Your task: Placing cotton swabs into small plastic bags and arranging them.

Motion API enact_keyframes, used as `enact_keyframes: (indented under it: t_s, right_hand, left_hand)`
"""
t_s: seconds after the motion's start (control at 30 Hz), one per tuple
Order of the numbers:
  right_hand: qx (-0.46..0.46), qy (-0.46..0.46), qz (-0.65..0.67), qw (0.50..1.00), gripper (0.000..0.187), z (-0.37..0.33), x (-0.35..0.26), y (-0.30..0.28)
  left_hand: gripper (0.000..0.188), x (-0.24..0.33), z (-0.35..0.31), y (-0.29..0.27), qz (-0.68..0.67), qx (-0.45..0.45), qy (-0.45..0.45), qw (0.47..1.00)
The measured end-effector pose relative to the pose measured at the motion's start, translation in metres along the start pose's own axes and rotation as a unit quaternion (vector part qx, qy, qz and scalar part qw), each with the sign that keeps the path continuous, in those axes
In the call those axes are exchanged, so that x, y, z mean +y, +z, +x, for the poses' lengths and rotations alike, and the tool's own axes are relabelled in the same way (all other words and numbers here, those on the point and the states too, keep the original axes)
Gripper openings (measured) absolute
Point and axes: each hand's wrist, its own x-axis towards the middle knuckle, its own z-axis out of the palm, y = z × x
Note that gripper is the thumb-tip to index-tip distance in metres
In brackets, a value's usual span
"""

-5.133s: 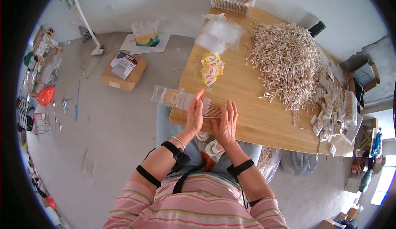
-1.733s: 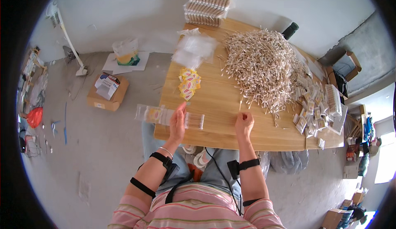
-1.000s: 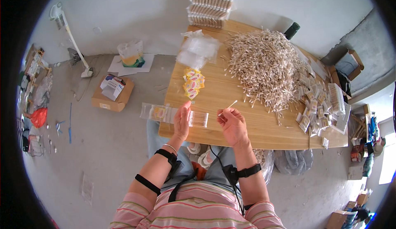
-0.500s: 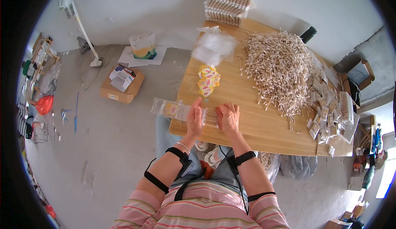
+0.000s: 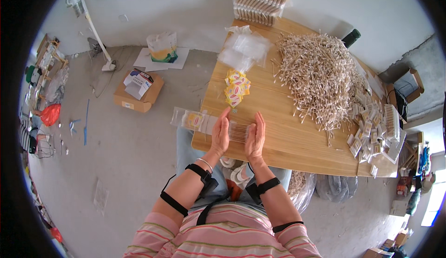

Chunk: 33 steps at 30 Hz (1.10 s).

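Observation:
A row of cotton swabs (image 5: 239, 132) lies side by side at the table's near left edge, between my two hands. My left hand (image 5: 220, 134) stands on edge at the row's left end, fingers straight and thumb up. Opposite it my right hand (image 5: 255, 138) is upright too, its flat palm against the right end of the swabs. Left of my left hand a clear plastic bag (image 5: 189, 120) with swabs and a yellow card in it sticks out past the table edge. Part of it is hidden behind that hand. Yellow printed cards (image 5: 237, 89) lie in a loose pile just beyond.
A large heap of loose cotton swabs (image 5: 320, 76) covers the table's right half. Clear empty bags (image 5: 245, 49) lie at the far left, below stacked packs of swabs (image 5: 261, 1). Small filled packs (image 5: 369, 125) crowd the right end. A cardboard box (image 5: 139, 90) stands on the floor.
My right hand has straightened from curled fingers at the swabs' right end into a flat upright palm there. My left hand stays almost where it was.

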Motion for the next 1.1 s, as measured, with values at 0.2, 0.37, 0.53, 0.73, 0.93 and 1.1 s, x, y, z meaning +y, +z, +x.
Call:
enact_keyframes:
  t_s: [0.2,0.37,0.53,0.73,0.93,1.1]
  right_hand:
    - [-0.054,0.045,0.052,0.996,0.054,-0.003,-0.008,0.006]
    - [0.009,0.088,0.143,0.986,0.059,-0.002,-0.004,-0.011]
    - [-0.006,0.071,0.135,0.988,0.064,-0.009,0.001,0.004]
    - [-0.052,0.055,0.094,0.993,0.067,-0.008,-0.001,-0.01]
    - [-0.236,-0.055,-0.271,0.931,0.079,-0.014,-0.01,-0.03]
    - [-0.276,-0.108,-0.417,0.859,0.086,-0.023,-0.02,-0.015]
  left_hand:
    - [0.064,0.01,-0.002,0.004,0.041,-0.004,-0.016,0.999]
    - [0.065,0.002,-0.001,0.001,-0.002,0.0,-0.009,1.0]
    - [0.066,0.003,0.0,0.004,0.036,-0.003,-0.007,0.999]
    - [0.065,-0.003,0.0,0.0,0.041,0.015,0.001,0.999]
    - [0.064,0.014,-0.001,0.008,0.05,0.019,-0.005,0.999]
    - [0.065,0.017,-0.001,0.012,-0.001,0.018,-0.019,1.0]
